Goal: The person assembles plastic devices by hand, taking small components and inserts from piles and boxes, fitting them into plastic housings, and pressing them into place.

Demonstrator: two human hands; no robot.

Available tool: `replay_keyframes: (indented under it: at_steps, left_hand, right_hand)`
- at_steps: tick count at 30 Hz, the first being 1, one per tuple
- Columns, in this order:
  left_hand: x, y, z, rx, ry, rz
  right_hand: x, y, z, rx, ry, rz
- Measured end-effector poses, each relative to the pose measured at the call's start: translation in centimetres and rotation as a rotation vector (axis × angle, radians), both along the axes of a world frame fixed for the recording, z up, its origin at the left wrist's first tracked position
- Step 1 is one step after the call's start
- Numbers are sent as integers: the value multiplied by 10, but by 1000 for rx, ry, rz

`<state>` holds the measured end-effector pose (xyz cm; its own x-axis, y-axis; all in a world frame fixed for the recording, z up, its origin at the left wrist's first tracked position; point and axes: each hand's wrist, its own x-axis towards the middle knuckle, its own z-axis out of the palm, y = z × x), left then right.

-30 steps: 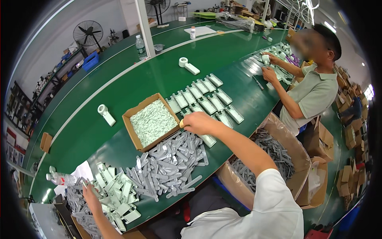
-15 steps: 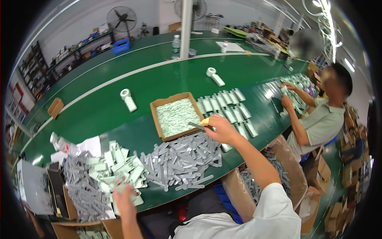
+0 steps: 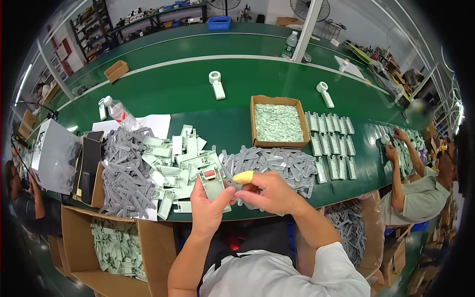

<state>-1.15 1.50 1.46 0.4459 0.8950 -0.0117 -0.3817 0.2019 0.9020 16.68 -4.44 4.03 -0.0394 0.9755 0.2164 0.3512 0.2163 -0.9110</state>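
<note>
My left hand [image 3: 207,204] is closed around a pale green plastic housing [image 3: 213,188], open side up, above the table's near edge. Close beside it, my right hand [image 3: 269,192] is closed on a slim grey tool [image 3: 230,179] that reaches toward the housing; its exact kind is hard to make out. A yellow finger cover [image 3: 243,177] sits on a right finger. Behind my hands lie a heap of pale green housings [image 3: 190,163] and a heap of grey plastic strips [image 3: 282,166]. A cardboard box [image 3: 254,121] of small pale pieces stands beyond them.
Rows of pale green housings [image 3: 329,143] lie right of the box. A second grey heap [image 3: 126,173] and a plastic bottle [image 3: 121,114] are at left. Cartons of parts [image 3: 79,237] flank my lap. A co-worker [image 3: 420,193] handles parts at right; another person sits far left.
My right hand has moved from the small-parts box back to my left hand, carrying the slim tool. My left hand has come up from the housing heap with a housing. The view has swung left.
</note>
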Motion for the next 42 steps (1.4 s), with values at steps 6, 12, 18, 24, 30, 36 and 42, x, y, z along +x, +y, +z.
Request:
replay_keyframes:
  at_steps: [6, 12, 18, 24, 30, 36, 42]
  left_hand:
    - [-11, -7, 9, -174, -114, 119]
    - [-9, -15, 7, -51, -132, 252]
    - [-15, -18, 5, 31, -85, 192]
    - [-16, -18, 4, 54, -68, 184]
    - [-12, -18, 2, 96, -35, 201]
    - [-13, -21, 1, 200, 66, 195]
    - [-6, -21, 7, 255, 82, 202]
  right_hand:
    - [-30, 7, 0, 170, -20, -40]
    - [-62, 17, -16, 412, -71, -277]
    - [-69, 20, -10, 489, -111, -333]
    - [-71, 20, -14, 537, -155, -341]
    - [-73, 26, -19, 566, -211, -352]
    - [-67, 25, -22, 581, -215, -280]
    - [-63, 29, -19, 753, -221, -296]
